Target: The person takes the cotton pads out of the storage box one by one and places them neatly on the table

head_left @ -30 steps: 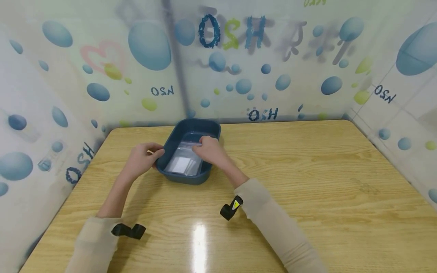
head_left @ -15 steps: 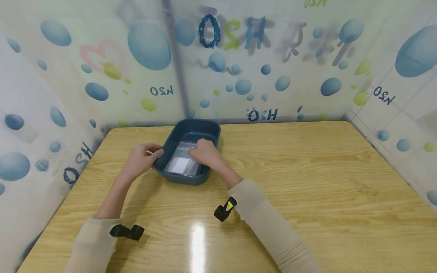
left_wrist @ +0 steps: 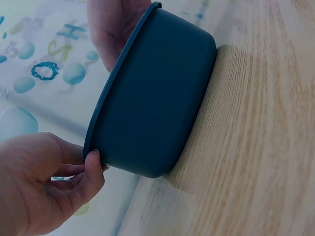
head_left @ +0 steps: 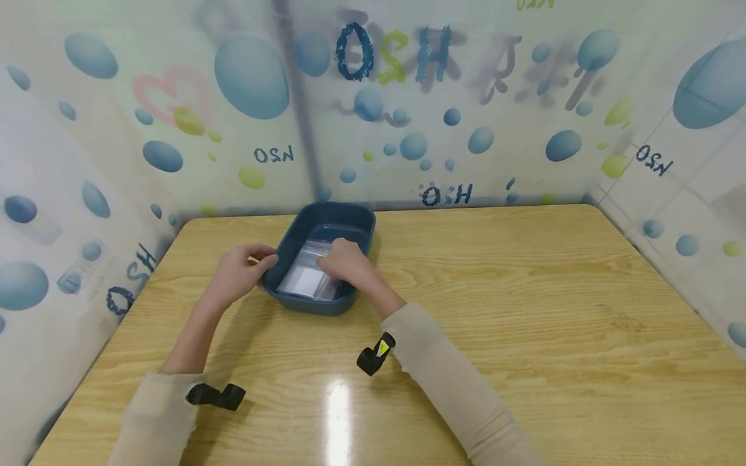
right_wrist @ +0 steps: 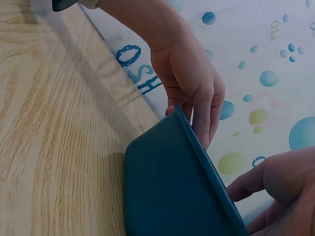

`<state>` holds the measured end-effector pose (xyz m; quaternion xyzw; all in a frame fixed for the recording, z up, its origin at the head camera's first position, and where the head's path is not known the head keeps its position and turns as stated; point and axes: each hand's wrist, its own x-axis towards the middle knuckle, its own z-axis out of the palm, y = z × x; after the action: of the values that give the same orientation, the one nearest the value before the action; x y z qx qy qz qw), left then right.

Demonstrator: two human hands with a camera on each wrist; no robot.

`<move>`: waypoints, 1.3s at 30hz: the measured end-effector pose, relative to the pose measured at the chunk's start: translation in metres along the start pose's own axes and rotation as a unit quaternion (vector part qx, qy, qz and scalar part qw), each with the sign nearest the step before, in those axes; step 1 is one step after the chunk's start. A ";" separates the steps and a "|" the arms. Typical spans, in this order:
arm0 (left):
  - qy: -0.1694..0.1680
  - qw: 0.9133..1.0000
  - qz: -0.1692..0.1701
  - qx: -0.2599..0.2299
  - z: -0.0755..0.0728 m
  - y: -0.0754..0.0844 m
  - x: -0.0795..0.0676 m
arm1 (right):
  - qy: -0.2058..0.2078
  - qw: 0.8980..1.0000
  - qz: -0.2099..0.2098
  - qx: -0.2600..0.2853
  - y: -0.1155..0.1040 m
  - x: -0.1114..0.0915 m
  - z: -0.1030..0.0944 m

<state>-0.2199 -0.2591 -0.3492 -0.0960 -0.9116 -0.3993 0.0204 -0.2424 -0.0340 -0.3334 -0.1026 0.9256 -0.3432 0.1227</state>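
A dark blue plastic basin (head_left: 315, 308) stands near the table's far edge. Inside it lies a clear plastic bag (head_left: 305, 282) with a white rectangle showing at its near end. My left hand (head_left: 240, 272) pinches the basin's left rim; in the left wrist view the left hand (left_wrist: 54, 184) has its thumb outside the rim. Reaching over the right side, my right hand (head_left: 348, 264) is down in the basin over the bag's right part. In the right wrist view the right hand (right_wrist: 283, 189) has its fingertips hidden behind the rim, so I cannot tell whether it grips the bag.
The wooden table (head_left: 495, 304) extends in front of the basin and far to its right. A patterned wall covering (head_left: 408, 142) with blue and green bubbles rises right behind the table and along both sides. Black wrist cameras sit on both sleeves.
My right hand has moved a little left and lower within the basin, over the bag. The left hand keeps its place at the rim, and the basin stays put.
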 end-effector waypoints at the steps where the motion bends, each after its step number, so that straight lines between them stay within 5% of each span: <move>1: 0.000 1.000 0.000 0.000 0.000 0.000 0.000 | -0.004 1.000 0.007 0.003 -0.001 0.000 0.001; 25: -0.008 1.000 -0.003 -0.008 0.000 -0.003 -0.001 | -0.013 0.988 0.065 0.139 -0.004 0.004 0.013; 39: -0.004 1.000 -0.001 -0.017 0.001 -0.005 0.002 | 0.011 0.977 0.050 0.207 -0.002 0.002 0.016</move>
<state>-0.2227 -0.2614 -0.3528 -0.0971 -0.9049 -0.4141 0.0150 -0.2391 -0.0457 -0.3444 -0.0243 0.8395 -0.5222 0.1482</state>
